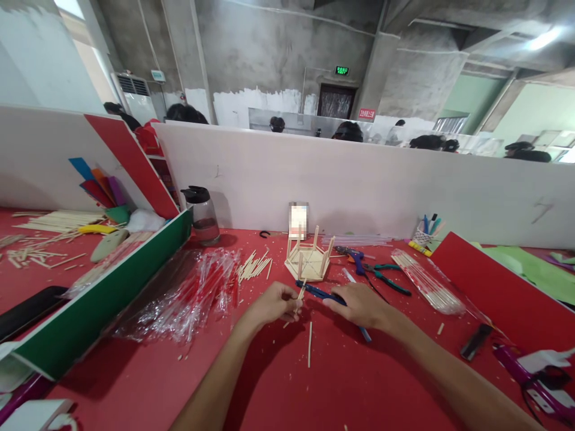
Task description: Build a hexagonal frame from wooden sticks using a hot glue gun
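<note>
While red table (269, 383) stretches before me, hexagonal stick frame (307, 263) stands toward far side; right grip (354, 304) wraps closed around blue-handled pliers (321, 292), left grip (275, 303) pinches thin wooden sticks (301, 292) by pliers' tips.

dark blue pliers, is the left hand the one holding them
No, the right hand grips the dark blue pliers, while the left hand pinches thin wood.
</note>
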Action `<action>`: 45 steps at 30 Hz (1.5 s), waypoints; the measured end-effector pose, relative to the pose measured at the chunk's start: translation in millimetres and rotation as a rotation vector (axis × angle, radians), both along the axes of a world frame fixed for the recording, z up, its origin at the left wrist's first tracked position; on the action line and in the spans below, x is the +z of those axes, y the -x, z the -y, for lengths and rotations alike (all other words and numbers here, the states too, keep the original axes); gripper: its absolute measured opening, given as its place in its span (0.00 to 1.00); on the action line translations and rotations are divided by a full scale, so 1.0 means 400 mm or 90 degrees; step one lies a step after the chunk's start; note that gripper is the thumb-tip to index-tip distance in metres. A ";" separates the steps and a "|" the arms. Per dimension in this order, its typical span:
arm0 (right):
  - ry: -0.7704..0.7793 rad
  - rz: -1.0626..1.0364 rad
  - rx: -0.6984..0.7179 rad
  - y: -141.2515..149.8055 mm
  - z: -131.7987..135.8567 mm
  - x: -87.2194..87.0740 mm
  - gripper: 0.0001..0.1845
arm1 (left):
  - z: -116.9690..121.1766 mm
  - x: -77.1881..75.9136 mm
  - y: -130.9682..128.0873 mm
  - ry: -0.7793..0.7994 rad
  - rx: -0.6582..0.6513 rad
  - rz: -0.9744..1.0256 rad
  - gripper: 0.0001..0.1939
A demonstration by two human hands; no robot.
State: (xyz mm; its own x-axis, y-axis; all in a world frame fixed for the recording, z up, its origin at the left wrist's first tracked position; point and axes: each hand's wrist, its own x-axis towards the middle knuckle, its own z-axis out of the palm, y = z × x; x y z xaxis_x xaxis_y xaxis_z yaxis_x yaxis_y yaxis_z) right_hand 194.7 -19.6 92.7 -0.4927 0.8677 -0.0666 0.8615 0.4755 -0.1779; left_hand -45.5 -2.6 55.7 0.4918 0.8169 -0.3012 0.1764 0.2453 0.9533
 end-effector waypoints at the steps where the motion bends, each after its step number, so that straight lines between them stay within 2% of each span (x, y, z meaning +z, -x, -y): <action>1: -0.006 0.002 0.004 0.000 -0.002 -0.005 0.31 | -0.001 0.001 0.002 -0.001 -0.001 -0.001 0.19; 11: -0.019 0.007 0.020 0.010 -0.011 -0.023 0.28 | -0.006 -0.006 0.005 -0.016 -0.003 -0.051 0.17; 17: -0.038 -0.007 -0.005 0.040 -0.013 -0.039 0.29 | -0.015 0.009 0.035 -0.071 0.018 -0.090 0.14; 22: -0.014 -0.026 -0.006 0.064 -0.027 -0.025 0.30 | -0.014 0.028 0.058 -0.090 0.037 -0.146 0.12; 30: 0.026 -0.032 0.000 0.055 -0.033 -0.002 0.31 | -0.010 0.044 0.047 -0.091 0.037 -0.147 0.10; 39: -0.006 0.002 -0.005 0.071 -0.028 -0.017 0.29 | -0.024 0.014 0.050 -0.156 0.012 -0.191 0.08; 45: -0.019 0.011 0.000 0.095 -0.035 -0.035 0.30 | -0.033 0.005 0.075 -0.165 0.009 -0.207 0.09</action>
State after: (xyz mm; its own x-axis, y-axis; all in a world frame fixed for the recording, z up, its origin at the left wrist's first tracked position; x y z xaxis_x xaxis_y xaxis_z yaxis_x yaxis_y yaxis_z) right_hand 156.7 -5.7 78.8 -0.4923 0.8690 -0.0496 0.8640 0.4810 -0.1490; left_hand -75.4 10.7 57.5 0.3928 0.8925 -0.2218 0.4766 0.0086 0.8791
